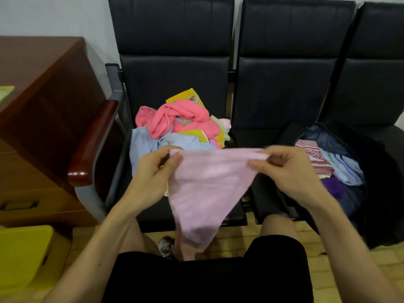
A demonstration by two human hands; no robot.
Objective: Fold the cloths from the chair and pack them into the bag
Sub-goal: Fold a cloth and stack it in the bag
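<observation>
A light pink cloth (pixel 203 189) hangs in front of me, stretched along its top edge and tapering down toward my lap. My left hand (pixel 153 173) pinches its top left corner; my right hand (pixel 288 169) pinches its top right corner. Behind it, a heap of unfolded cloths (pixel 175 125) in coral pink, yellow and pale blue lies on the left black chair seat (pixel 231 215). A dark open bag (pixel 376 176) sits on the seat to the right, holding folded cloths (pixel 328 162), one red patterned, one blue striped, one purple.
A brown wooden desk (pixel 43 110) stands at the left beside the chair's wooden armrest (pixel 91 145). A yellow box (pixel 24 256) sits on the floor at the lower left. Black chair backs (pixel 284 62) line the wall behind.
</observation>
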